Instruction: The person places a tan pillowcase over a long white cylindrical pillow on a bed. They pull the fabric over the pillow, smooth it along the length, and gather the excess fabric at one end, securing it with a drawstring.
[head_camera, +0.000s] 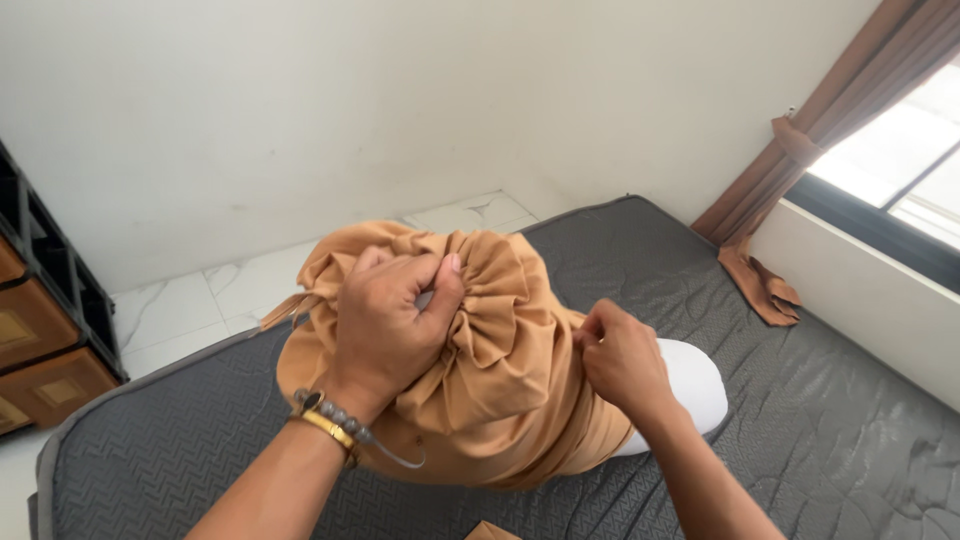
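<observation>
Tightly, our left hand clenches the gathered mouth of the tan-orange fabric pillowcase, bunching its folds so the cover stays bunched up over the white pillow inside. Our right hand pinches the cloth's edge at the side, fingers closed on it, seemingly to keep it taut. Both forearms reach forward from below, wrists bent slightly inward. Beneath, the pillow rests on the grey quilted mattress, near the brown curtain.
</observation>
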